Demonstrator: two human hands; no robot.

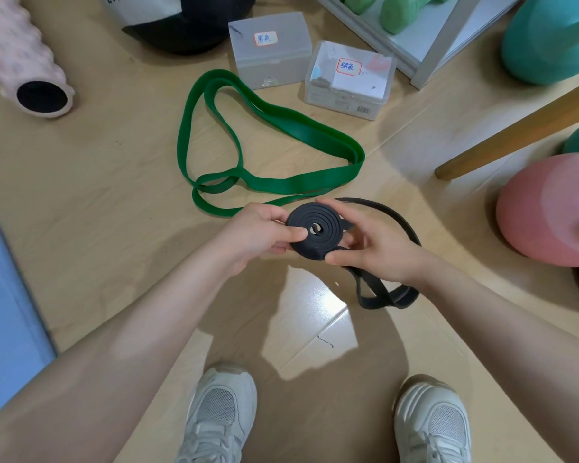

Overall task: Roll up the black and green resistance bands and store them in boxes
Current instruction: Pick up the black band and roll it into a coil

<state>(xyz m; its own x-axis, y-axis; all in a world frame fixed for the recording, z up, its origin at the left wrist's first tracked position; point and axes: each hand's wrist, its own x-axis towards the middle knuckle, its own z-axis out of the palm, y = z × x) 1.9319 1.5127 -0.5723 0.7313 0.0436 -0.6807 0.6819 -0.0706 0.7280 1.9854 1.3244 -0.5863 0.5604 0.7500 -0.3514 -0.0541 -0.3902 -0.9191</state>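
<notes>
At the centre of the frame, a person's left hand (258,230) and right hand (371,248) are gripping the black resistance band (315,230) between them, thumbs and fingers pinching its flat, partly wound coil from either side. The band's loose tail is trailing right and down, under the right wrist, onto the wooden floor (97,182). Just above the hands, the green resistance band (281,128) is lying unrolled. Two labelled boxes, one grey (269,50) and one clear (350,80), are sitting closed toward the upper centre.
</notes>
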